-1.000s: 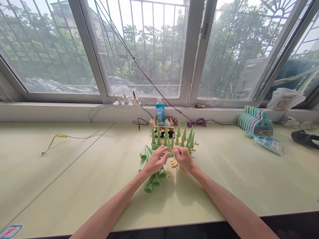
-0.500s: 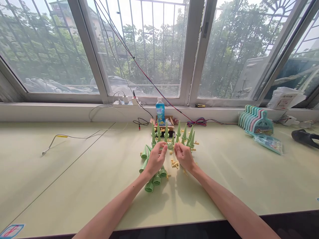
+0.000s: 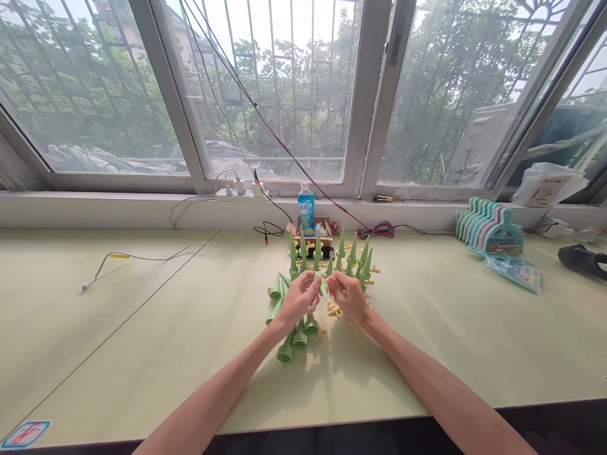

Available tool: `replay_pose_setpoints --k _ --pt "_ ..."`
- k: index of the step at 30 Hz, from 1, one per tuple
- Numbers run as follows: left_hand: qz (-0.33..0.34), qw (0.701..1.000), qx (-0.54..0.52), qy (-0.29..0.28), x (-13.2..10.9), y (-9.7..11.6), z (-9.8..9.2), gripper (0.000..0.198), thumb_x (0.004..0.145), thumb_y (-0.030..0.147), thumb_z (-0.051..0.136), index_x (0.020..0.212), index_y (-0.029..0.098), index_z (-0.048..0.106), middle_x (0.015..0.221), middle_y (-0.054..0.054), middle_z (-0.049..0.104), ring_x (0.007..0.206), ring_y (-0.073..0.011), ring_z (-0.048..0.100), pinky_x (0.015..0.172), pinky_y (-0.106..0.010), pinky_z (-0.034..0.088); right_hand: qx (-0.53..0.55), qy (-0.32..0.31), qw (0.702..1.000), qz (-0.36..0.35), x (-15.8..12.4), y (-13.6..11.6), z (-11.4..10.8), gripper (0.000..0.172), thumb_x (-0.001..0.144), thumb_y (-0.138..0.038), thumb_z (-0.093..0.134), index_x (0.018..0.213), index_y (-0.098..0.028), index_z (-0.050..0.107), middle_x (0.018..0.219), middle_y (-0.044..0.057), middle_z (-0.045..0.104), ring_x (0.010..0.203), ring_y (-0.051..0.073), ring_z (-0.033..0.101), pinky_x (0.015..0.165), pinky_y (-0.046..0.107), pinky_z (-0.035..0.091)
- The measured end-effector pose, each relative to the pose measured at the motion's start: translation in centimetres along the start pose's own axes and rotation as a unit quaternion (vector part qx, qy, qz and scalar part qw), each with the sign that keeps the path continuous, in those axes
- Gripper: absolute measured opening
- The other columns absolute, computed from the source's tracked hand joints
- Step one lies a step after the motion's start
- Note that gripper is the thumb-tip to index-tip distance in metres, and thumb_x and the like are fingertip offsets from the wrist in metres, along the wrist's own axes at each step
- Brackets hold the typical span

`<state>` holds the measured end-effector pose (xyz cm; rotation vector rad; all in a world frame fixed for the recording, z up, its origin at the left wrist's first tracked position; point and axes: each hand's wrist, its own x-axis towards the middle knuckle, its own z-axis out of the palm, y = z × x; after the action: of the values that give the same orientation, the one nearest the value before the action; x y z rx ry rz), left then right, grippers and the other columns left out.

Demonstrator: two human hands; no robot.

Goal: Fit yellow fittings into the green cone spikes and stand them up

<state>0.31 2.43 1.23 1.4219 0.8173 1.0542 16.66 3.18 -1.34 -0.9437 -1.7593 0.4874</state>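
Between my two hands is a green plastic watering spike [image 3: 324, 289], its narrow tip pointing down and toward me. My left hand [image 3: 301, 297] is closed round its wide end. My right hand [image 3: 349, 296] pinches at its side; a small yellowish bit shows by the fingertips, probably a valve, mostly hidden. Below the fingers lies a little heap of loose yellow valves [image 3: 334, 310]. Several green spikes with yellow valves stand upright behind my hands, such as this standing spike [image 3: 341, 249]. More spikes lie to the left with their hollow ends facing me, such as this lying spike [image 3: 285, 352].
A blue-labelled bottle [image 3: 306, 207] and a small cardboard box [image 3: 323, 229] stand at the back, with a dark phone-like object [image 3: 313, 253] before them. Pastel hanger-like boards [image 3: 490, 227] stand at the right. A white cable [image 3: 142, 259] crosses the table's left part.
The spike in my left hand has turned so its tip now points down toward me. My right hand has stayed close beside it, shifting slightly left.
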Motion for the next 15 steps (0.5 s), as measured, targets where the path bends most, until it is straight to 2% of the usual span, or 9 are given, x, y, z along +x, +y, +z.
replay_pose_setpoints --k 4,8,11,15 --pt "0.038 0.998 0.046 0.005 0.03 -0.26 -0.18 0.036 0.087 0.052 0.059 0.103 0.021 0.048 0.066 0.005 0.045 0.045 -0.0063 0.04 0.039 -0.018 0.03 0.003 0.0 1.0 0.008 0.0 -0.16 -0.02 0.043 0.099 -0.044 0.038 0.064 -0.021 0.043 0.053 -0.003 0.048 0.047 0.01 0.041 0.05 0.024 0.034" --pt "0.09 0.988 0.125 0.004 -0.06 -0.51 -0.36 0.033 0.089 0.045 0.058 0.111 0.022 0.048 0.083 0.001 0.05 0.052 -0.0067 0.047 0.044 -0.019 0.039 0.006 -0.001 1.0 0.019 0.0 -0.18 0.0 0.046 0.1 -0.045 0.037 0.061 -0.021 0.041 0.049 -0.004 0.045 0.045 0.01 0.039 0.047 0.024 0.031" --pt "0.118 0.975 0.186 0.011 -0.22 -0.49 -0.28 0.029 0.09 0.039 0.056 0.112 0.022 0.049 0.097 -0.004 0.054 0.056 -0.0073 0.051 0.047 -0.021 0.044 0.004 0.004 1.0 0.024 -0.01 -0.17 0.1 0.048 0.1 -0.046 0.036 0.059 -0.021 0.04 0.048 -0.004 0.044 0.043 0.01 0.038 0.047 0.025 0.03" --pt "0.141 0.959 0.244 0.02 -0.41 -0.37 -0.02 0.021 0.093 0.032 0.049 0.111 0.021 0.05 0.103 -0.006 0.059 0.055 -0.0075 0.051 0.047 -0.021 0.045 0.01 0.006 0.999 0.03 -0.03 -0.21 0.27 0.05 0.1 -0.046 0.033 0.057 -0.021 0.039 0.046 -0.004 0.041 0.042 0.01 0.037 0.046 0.025 0.03"
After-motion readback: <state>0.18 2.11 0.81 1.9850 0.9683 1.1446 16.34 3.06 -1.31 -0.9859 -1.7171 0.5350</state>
